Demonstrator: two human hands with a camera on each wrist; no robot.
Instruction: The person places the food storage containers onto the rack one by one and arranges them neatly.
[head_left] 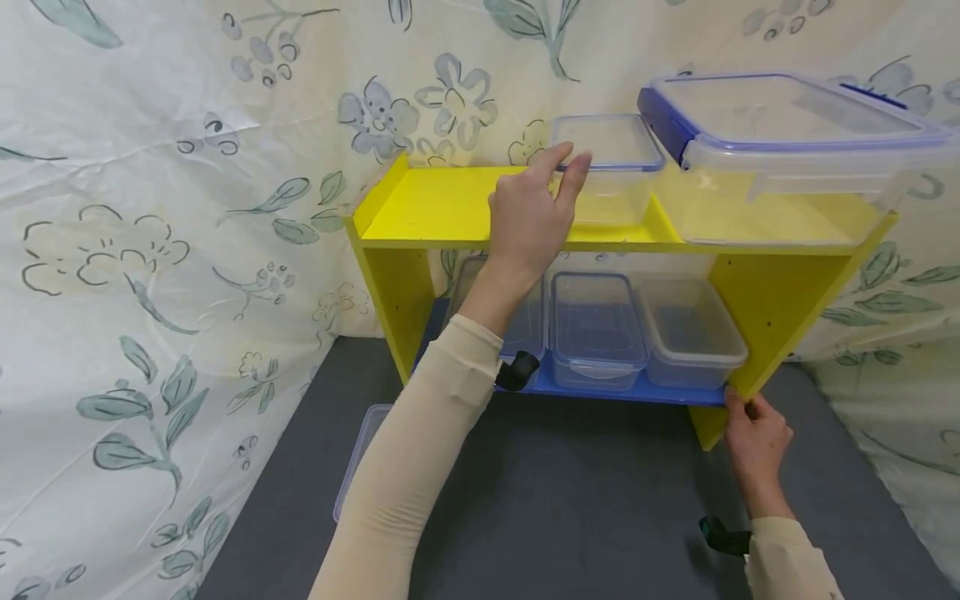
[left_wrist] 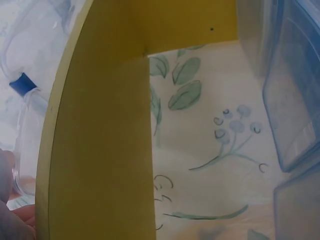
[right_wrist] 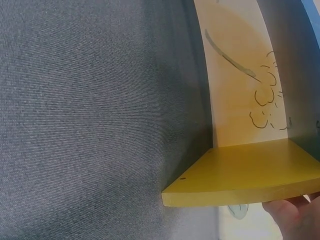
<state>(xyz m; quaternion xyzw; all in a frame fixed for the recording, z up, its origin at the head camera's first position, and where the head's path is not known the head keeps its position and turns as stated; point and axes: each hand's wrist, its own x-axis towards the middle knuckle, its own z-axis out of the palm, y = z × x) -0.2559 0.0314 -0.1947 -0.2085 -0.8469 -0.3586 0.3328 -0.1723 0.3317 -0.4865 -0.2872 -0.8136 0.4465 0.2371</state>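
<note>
A yellow shelf unit (head_left: 435, 245) with a blue lower board (head_left: 600, 393) stands against the patterned cloth. On its top board, my left hand (head_left: 528, 208) touches the front left of a small clear container (head_left: 618, 196) with a blue-edged lid, thumb and forefinger fairly straight. In the left wrist view, part of the left hand (left_wrist: 17, 220) shows beside the clear container (left_wrist: 30, 145). My right hand (head_left: 756, 437) grips the lower front edge of the yellow right side panel (head_left: 787, 312). The thumb against that panel (right_wrist: 240, 172) shows in the right wrist view.
A large clear box (head_left: 795, 158) with blue clips sits on the top board's right. Below stand a lidded container (head_left: 600, 325), an unlidded-looking one (head_left: 693, 333) and another partly behind my left arm. A clear lid-like piece (head_left: 360, 454) lies on the dark table (head_left: 585, 500).
</note>
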